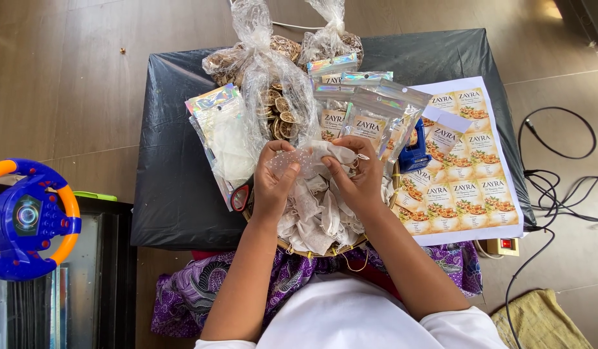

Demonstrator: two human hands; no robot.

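My left hand [273,181] and my right hand [354,174] together hold a small white mesh tea bag [315,155] above a woven basket [396,187] piled with several more white tea bags [318,216]. Both hands pinch the bag's edges, fingers curled around it. Just beyond my hands stand several clear labelled pouches [367,116] and a knotted plastic bag of dried citrus slices [279,110]. A stack of empty holographic pouches [224,132] lies left of the basket.
A low table covered in black plastic [176,181] carries everything. A sheet of printed labels [470,174] lies at right, a blue object [415,155] beside the pouches. A blue and orange toy steering wheel [31,216] sits at left. Black cables [557,187] and a power strip [503,246] lie on the floor right.
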